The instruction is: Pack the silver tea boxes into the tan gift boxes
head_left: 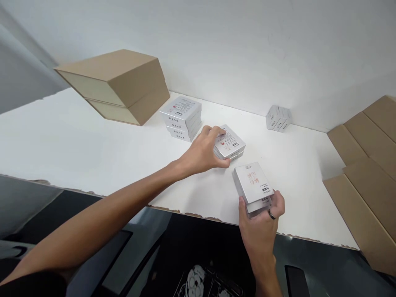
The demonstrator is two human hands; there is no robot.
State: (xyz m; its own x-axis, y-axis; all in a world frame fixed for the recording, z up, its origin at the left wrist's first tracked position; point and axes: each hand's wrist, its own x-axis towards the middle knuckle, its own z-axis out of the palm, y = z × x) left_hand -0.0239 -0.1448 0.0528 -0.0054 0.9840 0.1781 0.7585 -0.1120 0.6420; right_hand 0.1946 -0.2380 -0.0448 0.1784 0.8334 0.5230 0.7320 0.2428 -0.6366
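Note:
My left hand (206, 152) reaches across the table, its fingers over the top and its thumb at the near side of a low stack of white tea boxes (230, 142). Nearer the front edge, my right hand (261, 218) wears a dark ring and grips another small stack of tea boxes (253, 181) between thumb and fingers. The upper box there sits slightly askew over the one below. Whether that stack touches the table is hard to see. Left of my left hand stands a taller stack of tea boxes (182, 115).
Two brown cartons (123, 86) are stacked at the back left. Several more cartons (368, 156) stand on the right. A small group of white boxes (278, 118) rests against the wall. The white table (77, 152) has a chipped front edge.

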